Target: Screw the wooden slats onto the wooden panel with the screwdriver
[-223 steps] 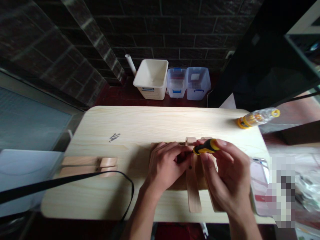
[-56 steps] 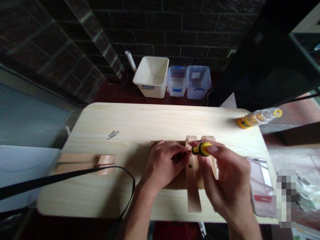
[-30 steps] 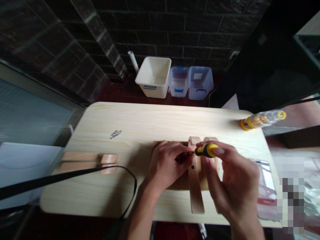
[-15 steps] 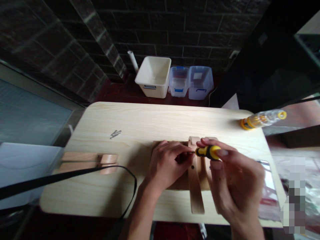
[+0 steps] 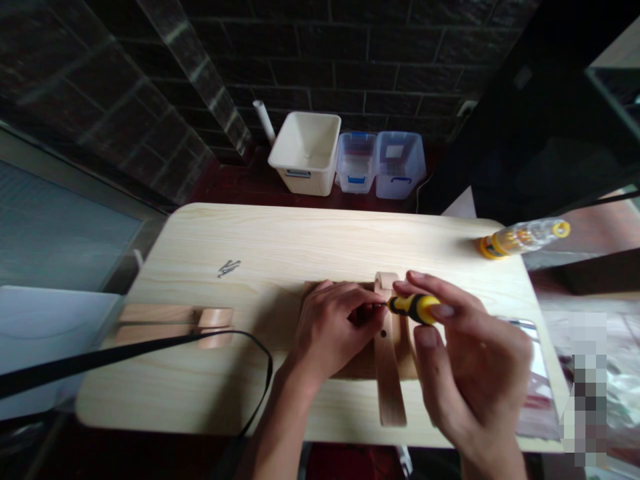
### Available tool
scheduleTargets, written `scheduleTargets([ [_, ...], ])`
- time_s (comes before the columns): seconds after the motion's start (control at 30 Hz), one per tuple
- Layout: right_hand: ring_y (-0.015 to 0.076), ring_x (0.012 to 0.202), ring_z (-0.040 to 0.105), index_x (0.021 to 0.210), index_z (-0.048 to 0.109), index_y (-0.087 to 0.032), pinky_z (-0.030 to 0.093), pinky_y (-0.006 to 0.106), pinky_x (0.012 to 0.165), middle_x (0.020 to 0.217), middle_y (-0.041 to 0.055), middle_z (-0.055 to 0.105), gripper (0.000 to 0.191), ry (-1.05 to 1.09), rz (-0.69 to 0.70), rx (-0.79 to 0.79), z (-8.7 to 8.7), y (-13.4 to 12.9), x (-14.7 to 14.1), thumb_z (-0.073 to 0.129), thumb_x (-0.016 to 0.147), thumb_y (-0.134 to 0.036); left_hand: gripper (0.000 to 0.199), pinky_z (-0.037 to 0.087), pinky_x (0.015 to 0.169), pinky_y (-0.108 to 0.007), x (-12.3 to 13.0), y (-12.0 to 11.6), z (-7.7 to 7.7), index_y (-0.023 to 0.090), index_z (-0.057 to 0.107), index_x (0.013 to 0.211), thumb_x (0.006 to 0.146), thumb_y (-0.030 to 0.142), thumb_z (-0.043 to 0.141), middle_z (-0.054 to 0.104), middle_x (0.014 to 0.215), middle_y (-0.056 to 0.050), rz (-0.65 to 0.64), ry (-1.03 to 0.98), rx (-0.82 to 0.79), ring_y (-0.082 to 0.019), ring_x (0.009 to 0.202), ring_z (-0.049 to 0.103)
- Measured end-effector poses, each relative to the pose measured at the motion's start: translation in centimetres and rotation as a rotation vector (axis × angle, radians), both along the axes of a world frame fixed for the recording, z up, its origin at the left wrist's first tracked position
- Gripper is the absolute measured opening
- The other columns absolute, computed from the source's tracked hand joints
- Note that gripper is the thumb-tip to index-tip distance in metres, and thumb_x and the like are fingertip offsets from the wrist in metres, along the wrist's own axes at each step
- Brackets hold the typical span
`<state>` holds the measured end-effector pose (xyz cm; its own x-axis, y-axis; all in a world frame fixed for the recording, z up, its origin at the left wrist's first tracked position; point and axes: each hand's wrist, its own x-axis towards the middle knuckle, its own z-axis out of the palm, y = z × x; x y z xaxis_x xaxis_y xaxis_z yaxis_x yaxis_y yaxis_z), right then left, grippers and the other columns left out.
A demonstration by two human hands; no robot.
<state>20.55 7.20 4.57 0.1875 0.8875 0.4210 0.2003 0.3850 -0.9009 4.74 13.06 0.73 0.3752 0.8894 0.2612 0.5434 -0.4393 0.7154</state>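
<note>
My right hand (image 5: 470, 350) has its fingers around the yellow and black handle of a screwdriver (image 5: 413, 308), which lies nearly level and points left. Its tip reaches the thumb and forefinger of my left hand (image 5: 335, 327). Those fingers are pinched together at the tip; a tiny thing between them, perhaps a screw, is too small to make out. Under both hands lies a brown board (image 5: 350, 370). Across it runs a curved wooden strip (image 5: 390, 387) with a dark hole in it. A second strip beside it is mostly hidden by my right hand.
Several loose screws (image 5: 229, 268) lie on the table (image 5: 300, 233). Two wooden pieces (image 5: 160, 313) are at the left, crossed by a black strap (image 5: 150, 343). A clear bit case (image 5: 525, 239) stands back right; a phone-like slab (image 5: 537, 387) lies front right. Bins (image 5: 305, 177) sit behind.
The thumb and fingers of my right hand have loosened and spread a little around the screwdriver handle. My left hand stays in place, and the view has shifted slightly.
</note>
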Motion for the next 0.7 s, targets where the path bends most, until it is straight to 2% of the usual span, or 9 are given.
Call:
scheduleTargets([
  [0.1, 0.0305, 0.123, 0.071, 0.115, 0.064, -0.026, 0.060, 0.060, 0.103, 0.135, 0.0113, 0.070, 0.023, 0.021, -0.013, -0.007, 0.16, -0.06, 0.03, 0.058, 0.099, -0.010, 0.010, 0.042, 0.078, -0.033, 0.00, -0.06, -0.08, 0.028, 0.077, 0.095, 0.087, 0.022, 0.074, 0.076, 0.080, 0.006, 0.000, -0.005, 0.004, -0.013, 0.073, 0.069],
  [0.33, 0.0304, 0.123, 0.071, 0.104, 0.066, -0.023, 0.059, 0.060, 0.105, 0.136, 0.0111, 0.070, 0.019, -0.019, -0.027, 0.011, 0.33, 0.11, 0.43, 0.054, 0.101, -0.009, 0.035, 0.043, 0.082, -0.034, 0.00, -0.19, 0.00, 0.031, 0.076, 0.112, 0.082, 0.014, 0.070, 0.077, 0.087, 0.007, -0.012, 0.010, -0.001, -0.014, 0.081, 0.072],
  [0.53, 0.0315, 0.125, 0.070, 0.117, 0.064, -0.022, 0.058, 0.061, 0.105, 0.135, 0.0113, 0.071, 0.031, 0.043, 0.010, 0.072, 0.29, -0.11, 0.09, 0.053, 0.097, -0.001, 0.025, 0.044, 0.082, -0.033, 0.02, -0.18, 0.00, 0.031, 0.075, 0.103, 0.084, 0.016, 0.073, 0.077, 0.085, 0.008, -0.001, 0.023, 0.006, -0.013, 0.078, 0.071],
  [0.7, 0.0281, 0.120, 0.072, 0.120, 0.065, -0.021, 0.059, 0.054, 0.105, 0.129, 0.0093, 0.073, 0.038, 0.030, -0.014, 0.124, 0.27, 0.07, 0.01, 0.056, 0.093, 0.004, 0.018, 0.043, 0.079, -0.032, 0.15, -0.09, -0.03, 0.029, 0.074, 0.099, 0.084, 0.019, 0.076, 0.077, 0.082, 0.009, 0.008, 0.015, 0.035, -0.012, 0.074, 0.071],
])
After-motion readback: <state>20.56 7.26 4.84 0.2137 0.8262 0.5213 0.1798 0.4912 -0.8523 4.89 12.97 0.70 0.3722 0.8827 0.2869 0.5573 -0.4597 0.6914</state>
